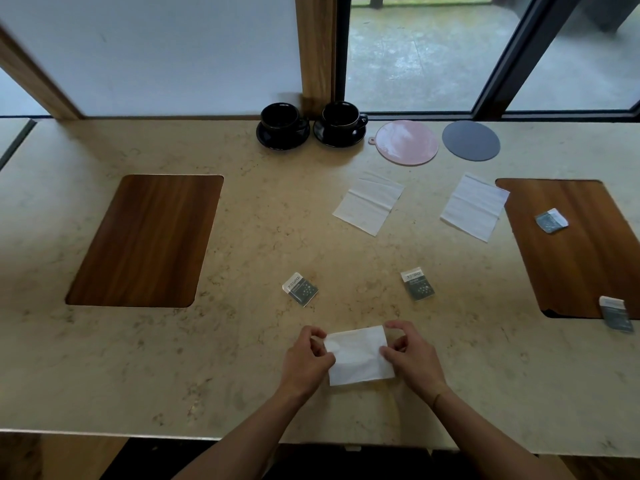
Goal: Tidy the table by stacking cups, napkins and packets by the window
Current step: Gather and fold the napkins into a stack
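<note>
Napkin (358, 355) near the front edge of the surface (242, 358) is pinched at both ends — left hand (306, 358) on its left side, right hand (412, 358) on its right, fingers curled onto the paper. Two more napkins (369, 202) are laid flat further back, and the second one (474, 206) overlaps the corner of the right wood inlay (581, 244). Packets are scattered: one (300, 289) and another (417, 285) just beyond the hands, two more (551, 220) on the right inlay, the last (616, 312) at its near corner. Cups (281, 117) are already parked on saucers by the window, second cup (341, 117) beside the first.

Likely slip-ups: thin paper could be creased crooked or torn if pulled unevenly, and the two near packets could get swept by a wrist on the way back. Plenty of bare room is left between the hands and the window — the pink mat (407, 142) and grey mat (471, 140) take up the right stretch, though.
</note>
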The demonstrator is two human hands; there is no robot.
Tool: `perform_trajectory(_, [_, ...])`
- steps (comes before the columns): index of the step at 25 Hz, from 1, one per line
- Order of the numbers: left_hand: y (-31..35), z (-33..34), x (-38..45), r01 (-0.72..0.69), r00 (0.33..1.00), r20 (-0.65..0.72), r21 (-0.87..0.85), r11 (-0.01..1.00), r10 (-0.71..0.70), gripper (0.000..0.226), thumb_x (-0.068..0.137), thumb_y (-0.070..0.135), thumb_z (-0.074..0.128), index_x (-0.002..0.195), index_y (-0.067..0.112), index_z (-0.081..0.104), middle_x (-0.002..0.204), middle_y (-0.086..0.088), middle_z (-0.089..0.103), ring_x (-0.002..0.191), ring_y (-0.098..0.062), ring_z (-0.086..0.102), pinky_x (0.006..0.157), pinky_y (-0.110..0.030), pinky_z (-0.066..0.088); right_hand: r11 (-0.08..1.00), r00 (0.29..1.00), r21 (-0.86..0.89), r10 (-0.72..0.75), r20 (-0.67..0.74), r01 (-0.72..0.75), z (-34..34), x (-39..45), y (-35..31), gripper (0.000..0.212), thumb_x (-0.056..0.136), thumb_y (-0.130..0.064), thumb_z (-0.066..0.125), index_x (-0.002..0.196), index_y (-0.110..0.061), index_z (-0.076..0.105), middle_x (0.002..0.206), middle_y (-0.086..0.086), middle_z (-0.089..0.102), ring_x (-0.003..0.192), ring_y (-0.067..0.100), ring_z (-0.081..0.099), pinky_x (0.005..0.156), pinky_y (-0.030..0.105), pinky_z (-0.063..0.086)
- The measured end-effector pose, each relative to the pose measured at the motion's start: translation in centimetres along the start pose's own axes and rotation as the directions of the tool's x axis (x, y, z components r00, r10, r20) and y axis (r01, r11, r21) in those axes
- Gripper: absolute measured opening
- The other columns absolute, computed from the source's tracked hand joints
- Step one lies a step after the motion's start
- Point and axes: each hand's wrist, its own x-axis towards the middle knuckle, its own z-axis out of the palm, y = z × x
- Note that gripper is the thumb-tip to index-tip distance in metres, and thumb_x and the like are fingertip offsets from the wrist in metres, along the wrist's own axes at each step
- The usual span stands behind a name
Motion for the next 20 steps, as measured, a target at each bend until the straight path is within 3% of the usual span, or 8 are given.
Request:
perform_trajectory(5, [-0.02, 0.09, 0.02, 0.001, 1.000, -0.002, 0.007, 1.000, -0.001, 0.030, 0.077, 0.011, 0.068, 0.101, 0.023, 0.054, 0.066, 0.006, 0.057, 0.064, -0.008, 0.056, 0.060, -0.019, 0.045, 1.000, 1.000, -0.028, -0.008, 0.007, 0.008, 0.03, 0.11, 0.21, 0.040, 0.085, -0.023, 0.069, 0.121, -0.033, 0.055, 0.078, -0.004, 0.065, 0.075, 0.013, 0.063, 0.069, 0.034, 0.057])
perform_trajectory(9, [-0.14, 0.22, 0.11, 0.006, 1.000, -0.007, 0.023, 1.000, -0.006, 0.030, 0.078, 0.014, 0.068, 0.103, 0.023, 0.054, 0.067, 0.007, 0.059, 0.066, -0.008, 0.058, 0.064, -0.024, 0.051, 0.999, 1.000, -0.047, -0.009, 0.018, 0.010, 0.10, 0.26, 0.24, 0.039, 0.087, -0.024, 0.067, 0.121, -0.033, 0.053, 0.080, -0.005, 0.065, 0.077, 0.013, 0.063, 0.071, 0.035, 0.058])
perform_trajectory(15, [-0.15, 0.18, -0.13, -0.007, 1.000, -0.003, 0.044, 0.999, 0.007, 0.031, 0.077, 0.013, 0.067, 0.102, 0.025, 0.052, 0.066, 0.007, 0.057, 0.064, -0.006, 0.056, 0.059, -0.020, 0.045, 0.996, 1.000, -0.084, -0.006, 0.025, 0.008, 0.12, 0.56, 0.22, 0.041, 0.087, -0.028, 0.066, 0.124, -0.035, 0.051, 0.082, -0.006, 0.064, 0.076, 0.013, 0.062, 0.071, 0.038, 0.059])
perform_trajectory(20, [-0.25, 0.29, 0.02, -0.018, 1.000, -0.006, 0.078, 0.997, 0.019, 0.031, 0.078, 0.013, 0.067, 0.102, 0.025, 0.052, 0.066, 0.006, 0.058, 0.063, -0.007, 0.057, 0.058, -0.020, 0.045, 0.993, 1.000, -0.116, -0.007, 0.020, 0.009, 0.15, 0.52, -0.01, 0.041, 0.087, -0.027, 0.066, 0.124, -0.034, 0.051, 0.082, -0.007, 0.063, 0.075, 0.013, 0.061, 0.066, 0.032, 0.055])
